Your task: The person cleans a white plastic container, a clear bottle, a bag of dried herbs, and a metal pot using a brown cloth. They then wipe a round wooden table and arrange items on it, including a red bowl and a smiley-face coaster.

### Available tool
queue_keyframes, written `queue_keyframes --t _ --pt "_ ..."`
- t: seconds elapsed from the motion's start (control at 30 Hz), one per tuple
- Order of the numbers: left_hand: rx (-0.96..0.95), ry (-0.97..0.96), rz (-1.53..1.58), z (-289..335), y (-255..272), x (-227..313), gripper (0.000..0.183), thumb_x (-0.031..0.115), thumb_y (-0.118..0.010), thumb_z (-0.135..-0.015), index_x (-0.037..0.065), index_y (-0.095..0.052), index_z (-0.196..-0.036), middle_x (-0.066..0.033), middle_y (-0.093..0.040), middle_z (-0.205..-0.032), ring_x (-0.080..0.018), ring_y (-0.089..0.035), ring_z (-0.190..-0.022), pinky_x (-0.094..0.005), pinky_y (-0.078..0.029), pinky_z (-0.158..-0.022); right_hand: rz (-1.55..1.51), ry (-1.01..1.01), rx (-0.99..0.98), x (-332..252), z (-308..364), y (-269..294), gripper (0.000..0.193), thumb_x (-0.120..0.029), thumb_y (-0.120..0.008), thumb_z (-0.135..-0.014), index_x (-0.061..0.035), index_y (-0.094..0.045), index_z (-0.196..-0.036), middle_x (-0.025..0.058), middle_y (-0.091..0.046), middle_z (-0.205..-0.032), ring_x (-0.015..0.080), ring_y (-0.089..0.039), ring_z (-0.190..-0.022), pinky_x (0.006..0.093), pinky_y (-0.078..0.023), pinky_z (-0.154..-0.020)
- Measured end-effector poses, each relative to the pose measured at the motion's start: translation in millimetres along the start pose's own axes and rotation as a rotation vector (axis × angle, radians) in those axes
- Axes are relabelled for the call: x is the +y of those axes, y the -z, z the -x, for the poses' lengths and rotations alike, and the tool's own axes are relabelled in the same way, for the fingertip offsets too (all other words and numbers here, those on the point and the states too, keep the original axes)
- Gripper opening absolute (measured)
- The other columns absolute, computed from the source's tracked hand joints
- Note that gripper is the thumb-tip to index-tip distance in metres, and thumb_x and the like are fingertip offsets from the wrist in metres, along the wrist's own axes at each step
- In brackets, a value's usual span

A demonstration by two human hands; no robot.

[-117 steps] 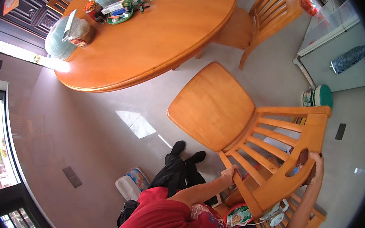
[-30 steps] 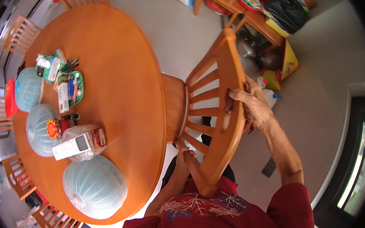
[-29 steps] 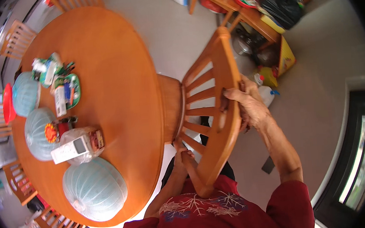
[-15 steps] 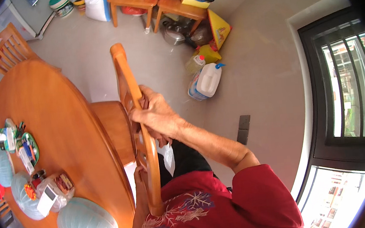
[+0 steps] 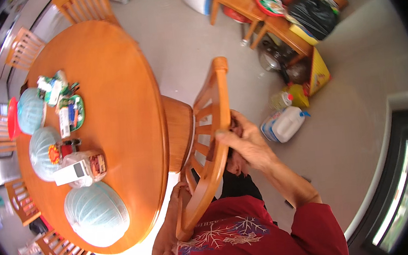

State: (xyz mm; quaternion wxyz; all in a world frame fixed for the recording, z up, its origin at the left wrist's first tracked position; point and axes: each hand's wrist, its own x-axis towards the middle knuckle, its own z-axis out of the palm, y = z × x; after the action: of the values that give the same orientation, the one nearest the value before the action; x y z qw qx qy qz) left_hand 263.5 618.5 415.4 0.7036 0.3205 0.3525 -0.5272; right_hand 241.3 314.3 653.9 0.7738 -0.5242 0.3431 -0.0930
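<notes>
A wooden chair (image 5: pixel 205 195) with a slatted back stands in front of me, its seat (image 5: pixel 179 129) partly under the round table's edge. My right hand (image 5: pixel 249 145) is closed over the middle of its top rail, the thumb on the upper side. Brown wrinkled material, perhaps cloth, shows around those fingers; I cannot tell how it is held. Lower down, my left hand (image 5: pixel 179 192) is closed at the near side of the chair back, which hides part of it.
On the round wooden table (image 5: pixel 119 101) sit pale blue mesh food covers (image 5: pixel 97 212), a clear jar (image 5: pixel 98 166) and a green tray (image 5: pixel 77 112) of small items. More chairs (image 5: pixel 84 9) surround it. Beyond, a white jug (image 5: pixel 286 125), pots (image 5: pixel 271 58) and a black bag (image 5: pixel 313 16) lie near the wall.
My view has turned, so the table and the chair appear farther right. The right hand stays on the top rail, and the left hand shows more beside the chair back.
</notes>
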Motion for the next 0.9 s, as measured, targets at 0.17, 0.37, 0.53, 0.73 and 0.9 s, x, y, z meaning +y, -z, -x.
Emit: queue_keyframes --t 0.17,0.37,0.53,0.73,0.9 --pt "0.019 -0.084 0.111 8.3 -8.8 -9.7 0.023 0.025 -0.052 -0.089 0.003 -0.052 -0.097 -0.0069 -0.053 -0.082 -0.0181 -0.052 -0.071 -0.0292 -0.044 -0.063 0.145 0.484 0.18 -15.9 -41.6 31.5 0.036 -0.006 -0.058 -0.091 -0.0013 -0.052 -0.126 0.0072 -0.051 -0.113 0.0129 -0.055 -0.092 0.0254 -0.049 -0.08" --pt "0.014 -0.174 0.223 20.7 -24.4 -25.7 0.029 0.029 -0.051 -0.09 0.003 -0.052 -0.103 -0.0081 -0.055 -0.089 -0.0193 -0.054 -0.077 -0.0304 -0.045 -0.069 1.018 1.202 -0.132 -25.2 -79.5 24.4 0.032 -0.012 -0.073 -0.067 -0.0108 -0.069 -0.098 0.008 -0.054 -0.106 0.0303 -0.048 -0.092 0.0406 -0.041 -0.082" --pt "-0.026 -0.227 0.284 24.9 -30.1 -32.9 0.034 0.032 -0.05 -0.09 0.003 -0.053 -0.108 -0.0091 -0.057 -0.094 -0.0203 -0.055 -0.083 -0.0314 -0.045 -0.074 1.006 1.25 -0.254 -21.1 -90.5 27.0 0.029 -0.01 -0.074 -0.062 -0.0139 -0.067 -0.09 0.0063 -0.054 -0.105 0.0291 -0.048 -0.089 0.0386 -0.043 -0.077" --pt "-0.087 -0.243 0.288 17.9 -33.5 -35.4 0.041 0.036 -0.049 -0.091 0.003 -0.053 -0.114 -0.0103 -0.059 -0.101 -0.0216 -0.057 -0.089 -0.0325 -0.046 -0.08 1.022 1.328 -0.412 -42.5 -106.5 60.0 0.033 -0.003 -0.071 -0.06 -0.0126 -0.066 -0.091 0.0064 -0.054 -0.097 0.0263 -0.05 -0.082 0.0366 -0.045 -0.067" --pt "-0.135 -0.278 0.29 28.2 -25.4 -38.1 0.046 0.039 -0.047 -0.091 0.003 -0.054 -0.119 -0.0114 -0.061 -0.106 -0.0226 -0.059 -0.095 -0.0335 -0.046 -0.085 0.67 0.983 -0.186 -60.0 -116.7 54.5 0.012 -0.002 -0.061 -0.08 -0.0056 -0.064 -0.091 0.0112 -0.054 -0.091 0.0287 -0.052 -0.082 0.0367 -0.045 -0.069"
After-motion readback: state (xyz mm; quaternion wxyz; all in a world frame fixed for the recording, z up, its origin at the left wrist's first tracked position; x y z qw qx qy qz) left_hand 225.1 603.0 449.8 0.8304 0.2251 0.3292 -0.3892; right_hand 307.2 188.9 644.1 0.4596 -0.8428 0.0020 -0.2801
